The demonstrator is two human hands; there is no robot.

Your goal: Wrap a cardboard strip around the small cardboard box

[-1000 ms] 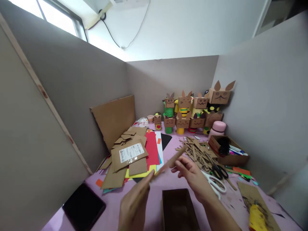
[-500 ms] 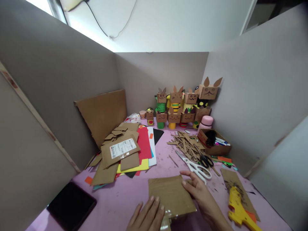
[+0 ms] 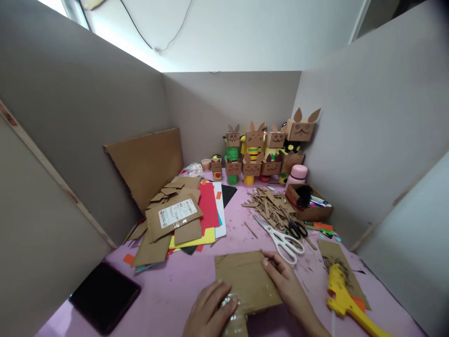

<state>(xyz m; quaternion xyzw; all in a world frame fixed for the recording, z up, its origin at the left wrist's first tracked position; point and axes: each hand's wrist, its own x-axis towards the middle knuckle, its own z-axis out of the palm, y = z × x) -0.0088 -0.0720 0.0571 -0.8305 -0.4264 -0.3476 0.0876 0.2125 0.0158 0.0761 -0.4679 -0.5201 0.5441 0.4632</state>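
Observation:
A brown cardboard sheet (image 3: 245,278) with shiny tape on it lies flat over a box on the pink table (image 3: 175,290), near the front edge. My left hand (image 3: 210,311) presses down on its lower left part, fingers together. My right hand (image 3: 286,285) rests on its right edge, fingertips on the cardboard. White scissors (image 3: 284,241) lie just beyond my right hand. Only a dark bit of the box shows beneath the sheet.
A yellow glue gun (image 3: 345,302) lies at the right on a cardboard scrap. A black tablet (image 3: 105,297) sits at the front left. Cardboard pieces and coloured paper (image 3: 182,215) pile up at the left, cardboard strips (image 3: 270,206) and a supply box (image 3: 310,203) at the right, cardboard figures (image 3: 266,150) at the back.
A second ago both hands held a cardboard piece edge-on above an open dark box. The piece has since come down flat over the box, and my left hand has slid onto it.

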